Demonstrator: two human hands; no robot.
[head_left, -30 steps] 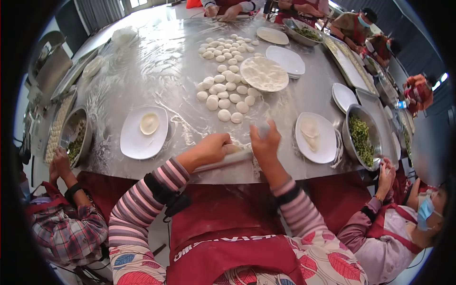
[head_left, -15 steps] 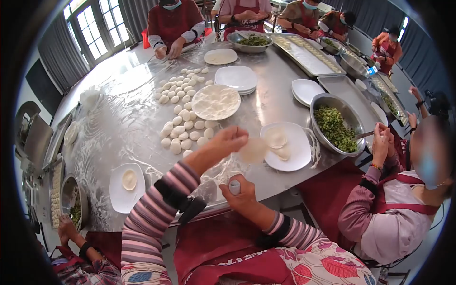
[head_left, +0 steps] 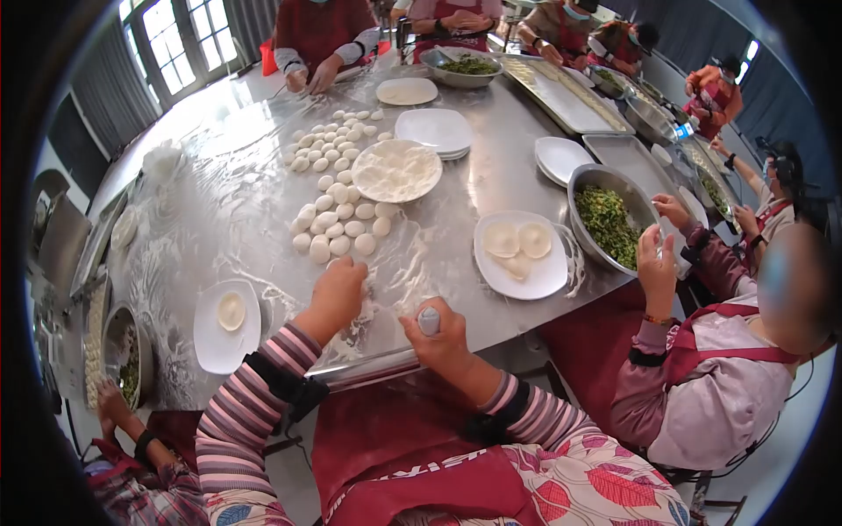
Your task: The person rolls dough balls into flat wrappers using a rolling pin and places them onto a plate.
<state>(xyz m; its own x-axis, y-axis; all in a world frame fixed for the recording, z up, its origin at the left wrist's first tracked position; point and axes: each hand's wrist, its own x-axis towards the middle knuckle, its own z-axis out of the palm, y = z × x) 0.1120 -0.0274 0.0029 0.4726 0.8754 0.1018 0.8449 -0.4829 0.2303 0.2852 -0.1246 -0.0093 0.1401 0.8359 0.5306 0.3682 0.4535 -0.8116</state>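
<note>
My left hand (head_left: 338, 296) is closed at the near end of the dough pieces (head_left: 338, 230), its fingertips beside the nearest ones; what it grips is hidden behind its back. My right hand (head_left: 441, 337) is wrapped round a rolling pin (head_left: 429, 321), whose rounded grey end sticks up from the fist near the table's front edge. To the right, a white plate (head_left: 537, 282) carries three thin dough wrappers (head_left: 502, 238). Beyond the dough pieces stands a round dish of flour (head_left: 396, 171).
A steel bowl of chopped green filling (head_left: 607, 219) stands at the right, near a co-worker's raised hands (head_left: 656, 263). At left lies a plate with one wrapper (head_left: 231, 311). Stacked white plates (head_left: 432, 130) and metal trays (head_left: 566, 96) are farther back. Flour streaks the steel table (head_left: 219, 210).
My left hand has drawn back left from the right plate to the dough pieces. The wrapper that was by its fingers now lies on that plate. My right hand keeps the rolling pin.
</note>
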